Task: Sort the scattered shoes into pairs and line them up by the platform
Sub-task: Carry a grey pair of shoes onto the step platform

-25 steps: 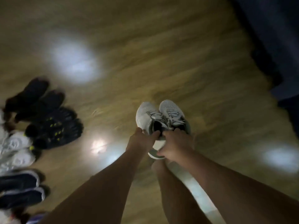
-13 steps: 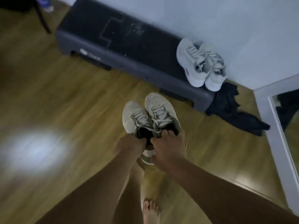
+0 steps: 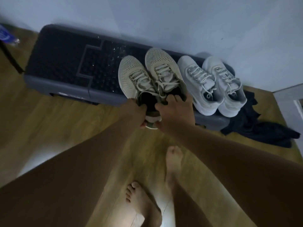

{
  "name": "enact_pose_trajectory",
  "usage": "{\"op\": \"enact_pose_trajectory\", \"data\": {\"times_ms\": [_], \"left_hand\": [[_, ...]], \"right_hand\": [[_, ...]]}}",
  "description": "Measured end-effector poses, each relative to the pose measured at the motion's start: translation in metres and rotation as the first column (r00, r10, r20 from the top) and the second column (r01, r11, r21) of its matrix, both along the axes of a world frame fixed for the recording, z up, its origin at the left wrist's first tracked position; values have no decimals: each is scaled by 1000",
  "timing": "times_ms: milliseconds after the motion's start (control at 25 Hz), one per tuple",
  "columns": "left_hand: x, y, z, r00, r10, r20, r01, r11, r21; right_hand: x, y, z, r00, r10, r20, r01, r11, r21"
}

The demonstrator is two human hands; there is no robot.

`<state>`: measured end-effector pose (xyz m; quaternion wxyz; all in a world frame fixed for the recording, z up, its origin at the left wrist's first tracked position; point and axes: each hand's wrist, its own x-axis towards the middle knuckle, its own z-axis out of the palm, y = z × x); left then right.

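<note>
I hold a pair of beige mesh sneakers side by side over the dark grey step platform [image 3: 62,63]. My left hand [image 3: 133,110] grips the heel of the left beige sneaker [image 3: 131,76]. My right hand [image 3: 175,112] grips the heel opening of the right beige sneaker [image 3: 161,66]. Their toes point at the wall. Just to their right, a pair of white lace-up sneakers [image 3: 211,84] stands on the platform's right end, toes toward the wall.
A dark garment [image 3: 255,126] lies crumpled on the wooden floor at the platform's right end. A white door frame [image 3: 288,95] stands at the right edge. My bare feet [image 3: 172,161] are on the floor below. A dark chair leg [image 3: 9,56] rises at far left.
I have turned from the row of shoes on the floor and carried the beige pair forward. It now hangs over the platform beside the white pair.
</note>
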<state>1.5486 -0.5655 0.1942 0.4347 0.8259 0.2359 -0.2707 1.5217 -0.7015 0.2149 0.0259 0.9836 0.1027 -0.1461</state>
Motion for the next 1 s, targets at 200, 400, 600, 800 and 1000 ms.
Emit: {"op": "enact_pose_trajectory", "data": {"times_ms": [200, 400, 600, 800, 1000], "left_hand": [[66, -11, -62, 979, -202, 37, 175, 914, 365], [69, 7, -86, 960, -268, 82, 237, 933, 270], [96, -9, -89, 957, -272, 98, 247, 945, 212], [63, -5, -78, 994, 112, -8, -112, 986, -122], [-24, 29, -63, 888, 453, -79, -459, 883, -98]], "right_hand": [[58, -26, -68, 990, -12, -140, 41, 978, 204], [58, -56, -87, 990, -2, -141, 50, 938, 342], [78, -55, -85, 972, -76, -222, 157, 914, 375], [67, -58, -61, 995, -70, -76, 87, 962, 258], [32, -23, -33, 985, 172, 10, -166, 930, 329]]}}
